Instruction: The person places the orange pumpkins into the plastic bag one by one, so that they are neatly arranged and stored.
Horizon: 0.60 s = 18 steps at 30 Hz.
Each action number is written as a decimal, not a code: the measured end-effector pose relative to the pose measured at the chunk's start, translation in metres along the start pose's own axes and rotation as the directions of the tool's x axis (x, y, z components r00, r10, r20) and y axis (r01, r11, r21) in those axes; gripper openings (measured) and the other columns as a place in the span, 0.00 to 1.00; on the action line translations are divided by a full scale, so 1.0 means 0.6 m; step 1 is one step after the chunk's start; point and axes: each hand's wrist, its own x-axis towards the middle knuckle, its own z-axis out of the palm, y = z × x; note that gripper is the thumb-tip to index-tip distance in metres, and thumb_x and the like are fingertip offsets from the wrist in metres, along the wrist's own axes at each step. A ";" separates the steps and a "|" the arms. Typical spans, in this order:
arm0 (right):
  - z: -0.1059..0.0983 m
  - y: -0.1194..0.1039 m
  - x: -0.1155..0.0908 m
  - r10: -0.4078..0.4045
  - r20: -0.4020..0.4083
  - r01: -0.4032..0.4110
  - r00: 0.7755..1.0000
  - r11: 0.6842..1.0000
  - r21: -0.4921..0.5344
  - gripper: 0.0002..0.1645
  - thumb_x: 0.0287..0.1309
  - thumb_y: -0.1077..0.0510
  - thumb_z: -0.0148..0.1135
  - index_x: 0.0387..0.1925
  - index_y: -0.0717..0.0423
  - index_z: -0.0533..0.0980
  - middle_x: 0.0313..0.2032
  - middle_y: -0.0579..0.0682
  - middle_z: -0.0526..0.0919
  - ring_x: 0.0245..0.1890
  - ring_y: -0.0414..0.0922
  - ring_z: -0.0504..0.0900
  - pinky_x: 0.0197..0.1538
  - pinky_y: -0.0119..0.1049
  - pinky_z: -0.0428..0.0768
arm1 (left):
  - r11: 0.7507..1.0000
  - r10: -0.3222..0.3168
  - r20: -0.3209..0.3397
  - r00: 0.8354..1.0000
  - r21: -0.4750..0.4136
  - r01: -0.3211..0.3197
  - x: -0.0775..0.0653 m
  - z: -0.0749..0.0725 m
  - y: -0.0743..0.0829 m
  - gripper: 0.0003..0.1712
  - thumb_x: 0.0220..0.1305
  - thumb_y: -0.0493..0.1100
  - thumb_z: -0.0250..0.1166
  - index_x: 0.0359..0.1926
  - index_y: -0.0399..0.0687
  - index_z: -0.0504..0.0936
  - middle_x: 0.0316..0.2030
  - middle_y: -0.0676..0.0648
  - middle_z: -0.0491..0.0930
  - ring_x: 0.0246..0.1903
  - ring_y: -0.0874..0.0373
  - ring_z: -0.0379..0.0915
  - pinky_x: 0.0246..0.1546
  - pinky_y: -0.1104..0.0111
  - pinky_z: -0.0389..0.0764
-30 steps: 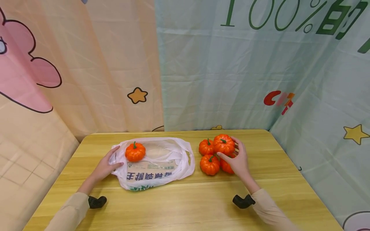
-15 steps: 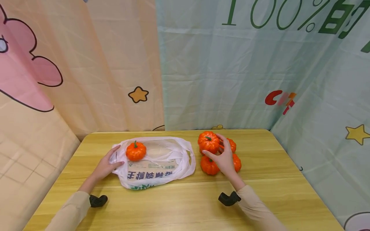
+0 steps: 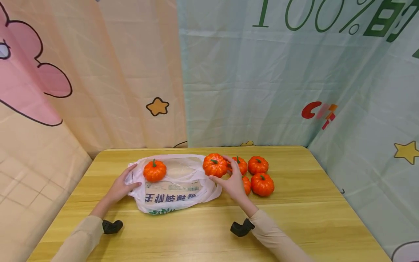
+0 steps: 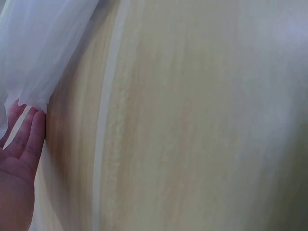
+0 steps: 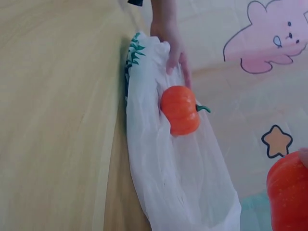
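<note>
A white plastic bag (image 3: 209, 193) with printed lettering lies on the table, its mouth facing up. One small orange pumpkin (image 3: 155, 170) sits at the bag's left end. My left hand (image 3: 119, 186) rests at that end, thumb and fingers spread on the bag's edge; in the left wrist view the plastic covers the fingertips of the left hand (image 4: 21, 149). Over the bag's right end, my right hand (image 3: 234, 182) grips another orange pumpkin (image 3: 214, 165) with a green stem. Only part of this held pumpkin (image 5: 291, 192) shows in the right wrist view.
Several more pumpkins stand clustered right of the bag, among them one at the back (image 3: 258, 165) and one in front (image 3: 262, 184). The right hand partly hides two others. A wooden table (image 3: 176, 236) bears everything, with printed curtains (image 3: 229, 91) behind it.
My right hand has carried the gripped pumpkin leftward from above the cluster to the bag's right end. My left hand and the pumpkin beside it have stayed in place.
</note>
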 end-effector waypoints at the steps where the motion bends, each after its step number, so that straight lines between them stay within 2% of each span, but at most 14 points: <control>1: 0.006 -0.001 -0.001 -0.002 0.007 0.002 1.000 1.000 -0.002 0.48 0.40 0.58 0.78 0.64 0.52 0.66 0.62 0.52 0.69 0.58 0.51 0.70 0.61 0.49 0.74 | 1.000 -0.004 0.000 1.000 0.001 0.004 -0.001 0.000 0.001 0.48 0.62 0.46 0.64 0.76 0.50 0.47 0.73 0.29 0.43 0.69 0.25 0.40 0.63 0.29 0.47; 11: 0.060 -0.003 -0.006 0.001 0.082 -0.004 0.997 1.000 0.030 0.46 0.41 0.57 0.78 0.64 0.54 0.66 0.61 0.55 0.71 0.56 0.53 0.71 0.59 0.49 0.76 | 1.000 -0.004 -0.006 1.000 -0.007 0.004 -0.001 -0.001 0.002 0.47 0.62 0.45 0.64 0.75 0.49 0.47 0.73 0.29 0.44 0.69 0.25 0.41 0.63 0.29 0.47; 18: 0.093 -0.004 -0.002 0.053 0.113 -0.058 0.992 0.997 0.045 0.46 0.43 0.59 0.77 0.65 0.54 0.65 0.62 0.56 0.70 0.58 0.54 0.71 0.61 0.50 0.75 | 1.000 0.012 -0.027 1.000 0.017 -0.012 -0.001 0.001 0.001 0.47 0.61 0.44 0.65 0.75 0.46 0.50 0.72 0.28 0.47 0.68 0.25 0.44 0.64 0.31 0.49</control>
